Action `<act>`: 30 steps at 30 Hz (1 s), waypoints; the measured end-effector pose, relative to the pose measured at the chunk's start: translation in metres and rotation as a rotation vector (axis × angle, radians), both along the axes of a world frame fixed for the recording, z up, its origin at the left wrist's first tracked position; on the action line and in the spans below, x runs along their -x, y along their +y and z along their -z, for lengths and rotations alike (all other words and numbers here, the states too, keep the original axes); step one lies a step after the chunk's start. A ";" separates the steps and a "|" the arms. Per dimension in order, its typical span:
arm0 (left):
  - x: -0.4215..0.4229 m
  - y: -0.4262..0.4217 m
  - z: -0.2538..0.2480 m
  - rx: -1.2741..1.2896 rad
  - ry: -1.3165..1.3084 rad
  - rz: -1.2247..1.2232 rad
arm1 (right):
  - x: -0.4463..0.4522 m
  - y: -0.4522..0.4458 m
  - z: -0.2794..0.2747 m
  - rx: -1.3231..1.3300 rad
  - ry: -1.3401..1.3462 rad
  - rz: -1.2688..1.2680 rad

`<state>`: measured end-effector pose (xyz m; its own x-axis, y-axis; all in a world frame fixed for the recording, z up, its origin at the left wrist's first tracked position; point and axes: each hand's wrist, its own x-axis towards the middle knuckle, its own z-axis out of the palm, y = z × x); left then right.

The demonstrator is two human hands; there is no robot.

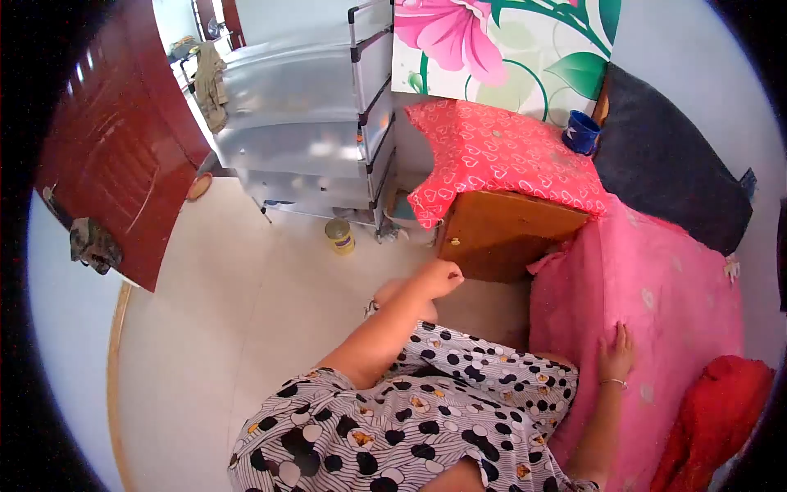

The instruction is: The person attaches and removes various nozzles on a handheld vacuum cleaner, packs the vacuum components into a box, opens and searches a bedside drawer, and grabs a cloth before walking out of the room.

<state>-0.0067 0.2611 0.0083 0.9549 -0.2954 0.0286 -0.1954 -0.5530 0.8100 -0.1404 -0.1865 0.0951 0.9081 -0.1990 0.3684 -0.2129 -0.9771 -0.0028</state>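
Note:
My left hand (441,280) is curled into a loose fist above my bent knee, in front of a small wooden cabinet (500,234) with a round knob. Nothing shows between its fingers. On the right, my right hand (616,354) lies with fingers stretched out on a pink bedcover (656,295), touching the cloth near its edge. A thin bracelet (613,382) circles that wrist. My dotted, striped clothing (410,426) fills the lower middle of the view.
A red heart-patterned cloth (504,152) drapes the cabinet, with a blue cup (580,133) on it. Behind stand translucent drawers (295,148); a tin (338,236) is on the floor. A dark cushion (672,156) and red cloth (717,418) lie right; a brown door (115,156) stands left.

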 end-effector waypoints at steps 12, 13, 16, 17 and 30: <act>0.035 -0.002 -0.013 -0.243 -0.010 -0.046 | 0.001 0.004 -0.003 -0.103 -0.096 -0.057; 0.037 -0.004 -0.016 -0.328 -0.001 -0.047 | 0.002 0.001 -0.001 -0.111 -0.084 -0.036; 0.038 0.001 -0.033 -0.453 0.038 -0.004 | -0.003 -0.006 0.005 -0.095 -0.013 0.000; 0.034 0.004 -0.034 -0.497 0.061 0.005 | -0.005 -0.006 0.006 -0.071 -0.006 0.001; -0.055 0.007 0.117 -0.537 0.590 0.369 | 0.003 0.007 -0.017 -0.086 0.165 -0.104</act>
